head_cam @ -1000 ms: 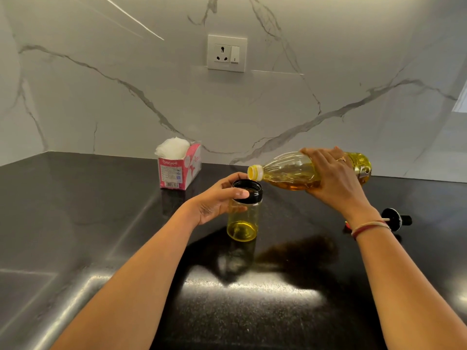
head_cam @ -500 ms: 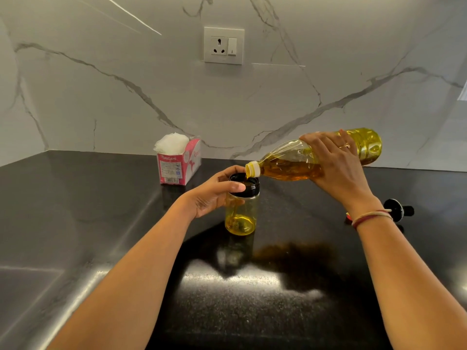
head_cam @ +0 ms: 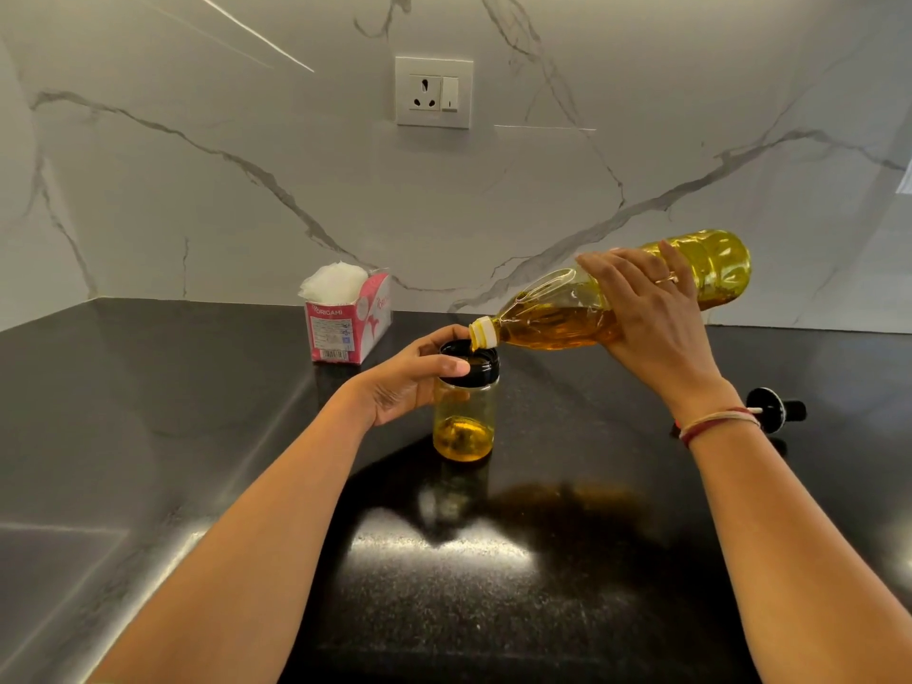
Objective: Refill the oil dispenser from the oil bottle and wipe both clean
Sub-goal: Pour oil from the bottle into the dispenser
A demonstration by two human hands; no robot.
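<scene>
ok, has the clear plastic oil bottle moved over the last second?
Yes. The clear plastic oil bottle has tilted steeper: its base rose toward the white wall socket, while its mouth stayed over the black-rimmed glass dispenser jar.

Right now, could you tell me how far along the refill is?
Done: the pourer top lies off on the counter. In hand: the right hand tips the oil bottle over the dispenser, which the left hand grips; oil sits low. Remaining: filling up, wiping both.

Bright, sharp; glare on countertop (head_cam: 444,550)
</scene>
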